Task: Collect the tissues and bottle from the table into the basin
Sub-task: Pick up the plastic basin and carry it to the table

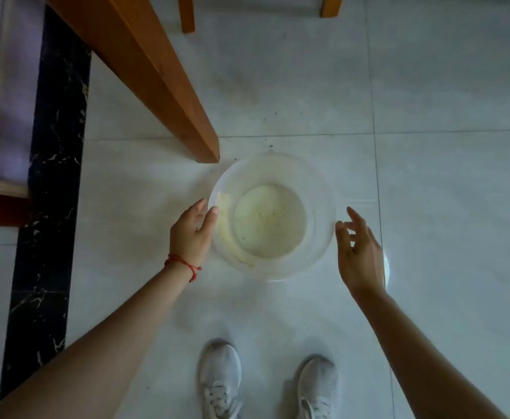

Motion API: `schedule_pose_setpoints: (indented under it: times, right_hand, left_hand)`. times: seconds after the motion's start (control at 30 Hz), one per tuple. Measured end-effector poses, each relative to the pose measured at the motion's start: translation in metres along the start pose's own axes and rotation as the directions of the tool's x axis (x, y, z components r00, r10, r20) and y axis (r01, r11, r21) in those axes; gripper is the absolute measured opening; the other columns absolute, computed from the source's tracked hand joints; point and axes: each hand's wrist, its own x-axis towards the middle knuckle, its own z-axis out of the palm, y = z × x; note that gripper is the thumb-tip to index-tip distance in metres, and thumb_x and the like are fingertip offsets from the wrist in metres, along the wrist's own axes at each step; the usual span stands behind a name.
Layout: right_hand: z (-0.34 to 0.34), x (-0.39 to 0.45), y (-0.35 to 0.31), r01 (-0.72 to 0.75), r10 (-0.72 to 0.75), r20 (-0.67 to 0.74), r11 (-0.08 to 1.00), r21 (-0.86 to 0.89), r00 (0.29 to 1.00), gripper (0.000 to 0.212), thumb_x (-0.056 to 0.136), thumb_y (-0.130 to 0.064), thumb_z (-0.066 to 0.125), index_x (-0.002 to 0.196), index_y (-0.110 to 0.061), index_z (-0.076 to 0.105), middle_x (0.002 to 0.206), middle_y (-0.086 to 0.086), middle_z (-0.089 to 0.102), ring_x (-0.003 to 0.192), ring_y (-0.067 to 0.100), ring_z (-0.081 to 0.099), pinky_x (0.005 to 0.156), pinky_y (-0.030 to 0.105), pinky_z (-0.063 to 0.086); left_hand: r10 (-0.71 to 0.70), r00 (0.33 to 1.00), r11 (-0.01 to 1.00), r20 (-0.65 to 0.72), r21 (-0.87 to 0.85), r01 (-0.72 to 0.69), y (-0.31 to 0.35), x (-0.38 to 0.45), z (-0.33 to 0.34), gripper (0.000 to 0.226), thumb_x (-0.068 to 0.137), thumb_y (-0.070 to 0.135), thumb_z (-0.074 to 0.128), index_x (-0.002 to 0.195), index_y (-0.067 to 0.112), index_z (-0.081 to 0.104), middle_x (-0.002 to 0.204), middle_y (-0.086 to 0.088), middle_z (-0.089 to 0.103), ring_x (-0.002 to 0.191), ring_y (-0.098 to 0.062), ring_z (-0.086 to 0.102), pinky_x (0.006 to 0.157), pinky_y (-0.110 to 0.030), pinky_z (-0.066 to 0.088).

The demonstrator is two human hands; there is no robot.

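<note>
A translucent white round basin (pixel 320 207) sits on the pale tiled floor, just in front of a wooden table leg. Its inside holds nothing but yellowish stains. My left hand (pixel 192 234), with a red string at the wrist, is at the basin's left rim, thumb over the edge and fingers outside it. My right hand (pixel 358 252) hovers just right of the basin's right rim, fingers spread, holding nothing. No tissues or bottle are in view.
A slanted orange wooden table leg (pixel 157 77) ends at the floor right behind the basin. More wooden legs (pixel 186 13) stand at the back. A black marble strip (pixel 51 192) runs down the left. My white shoes (pixel 220 379) stand below the basin.
</note>
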Motion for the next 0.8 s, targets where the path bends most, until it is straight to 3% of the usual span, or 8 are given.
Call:
schedule_pose_setpoints:
  times: [0.1, 0.17, 0.27, 0.37, 0.47, 0.6, 0.7, 0.8]
  right_hand:
    - [0.011, 0.011, 0.004, 0.001, 0.0, -0.009, 0.998, 0.07, 1.0, 0.041, 0.095, -0.031, 0.038, 0.135, -0.023, 0.038, 0.118, 0.008, 0.06, 0.084, 0.014, 0.052, 0.072, 0.026, 0.037]
    - [0.019, 0.014, 0.006, 0.025, -0.024, -0.006, 0.998, 0.06, 1.0, 0.041, 0.095, -0.03, 0.039, 0.135, -0.021, 0.039, 0.115, 0.01, 0.061, 0.08, 0.016, 0.053, 0.071, 0.027, 0.038]
    - [0.023, 0.018, 0.008, 0.024, -0.024, -0.008, 0.999, 0.036, 1.0, 0.04, 0.095, -0.029, 0.04, 0.134, -0.021, 0.04, 0.115, 0.012, 0.059, 0.079, 0.016, 0.052, 0.072, 0.027, 0.037]
    - [0.022, 0.019, 0.007, 0.008, -0.007, -0.017, 0.999, 0.047, 1.0, 0.04, 0.095, -0.027, 0.041, 0.134, -0.019, 0.041, 0.114, 0.014, 0.059, 0.08, 0.016, 0.051, 0.073, 0.025, 0.035]
    - [0.016, 0.012, 0.006, 0.008, -0.007, -0.033, 1.0, 0.03, 0.999, 0.04, 0.095, -0.028, 0.041, 0.134, -0.019, 0.042, 0.113, 0.014, 0.059, 0.08, 0.016, 0.052, 0.073, 0.028, 0.038]
    - [0.0, 0.0, -0.002, 0.002, 0.0, -0.06, 1.0, 0.027, 0.998, 0.038, 0.094, -0.03, 0.042, 0.131, -0.021, 0.044, 0.108, 0.011, 0.061, 0.077, 0.018, 0.055, 0.073, 0.031, 0.044]
    - [-0.02, -0.019, -0.017, 0.027, -0.023, -0.078, 0.998, 0.053, 0.997, 0.035, 0.094, -0.026, 0.045, 0.128, -0.018, 0.048, 0.101, 0.012, 0.062, 0.068, 0.017, 0.054, 0.066, 0.023, 0.04]
    - [-0.043, -0.042, -0.032, 0.045, -0.04, -0.098, 0.998, 0.046, 0.994, 0.037, 0.091, -0.031, 0.045, 0.126, -0.018, 0.051, 0.094, 0.009, 0.061, 0.064, 0.004, 0.052, 0.062, 0.008, 0.035]
  left_hand:
    - [0.009, 0.999, 1.0, -0.032, 0.001, -0.009, -0.003, 0.011, 0.011, 0.036, 0.088, 0.028, 0.051, 0.119, 0.01, 0.054, 0.12, -0.007, 0.062, 0.112, -0.017, 0.055, 0.091, -0.018, 0.035]
    - [0.038, 0.998, 0.997, -0.055, 0.065, -0.035, -0.005, 0.016, 0.017, 0.029, 0.088, 0.028, 0.05, 0.107, 0.009, 0.06, 0.087, -0.002, 0.067, 0.089, -0.019, 0.057, 0.074, -0.009, 0.036]
    - [0.062, 0.991, 0.991, -0.119, 0.122, -0.047, -0.005, 0.021, 0.02, 0.028, 0.088, 0.027, 0.049, 0.093, 0.002, 0.061, 0.056, 0.005, 0.043, 0.067, -0.018, 0.043, 0.053, -0.012, 0.03]
    - [0.03, 0.99, 0.997, -0.136, 0.076, -0.02, -0.003, 0.02, 0.021, 0.029, 0.088, 0.027, 0.051, 0.099, 0.003, 0.063, 0.081, -0.01, 0.066, 0.081, -0.019, 0.056, 0.065, -0.012, 0.033]
    - [0.0, 0.991, 1.0, -0.136, 0.021, 0.003, 0.001, 0.012, 0.018, 0.033, 0.086, 0.027, 0.053, 0.105, 0.002, 0.062, 0.106, -0.018, 0.069, 0.098, -0.021, 0.062, 0.076, -0.018, 0.041]
    - [0.019, 0.992, 0.999, -0.123, 0.031, -0.015, 0.01, -0.004, 0.004, 0.035, 0.084, 0.029, 0.056, 0.097, -0.004, 0.062, 0.097, -0.026, 0.068, 0.091, -0.032, 0.063, 0.074, -0.023, 0.045]
    - [0.059, 0.992, 0.998, -0.11, 0.034, -0.055, 0.022, -0.024, -0.018, 0.041, 0.076, 0.038, 0.053, 0.097, 0.006, 0.066, 0.09, -0.015, 0.072, 0.079, -0.017, 0.062, 0.063, -0.002, 0.039]
    - [0.067, 0.992, 0.997, -0.11, 0.035, -0.064, 0.036, -0.045, -0.038, 0.041, 0.074, 0.036, 0.057, 0.101, 0.007, 0.067, 0.091, -0.012, 0.071, 0.076, -0.015, 0.061, 0.063, 0.002, 0.039]
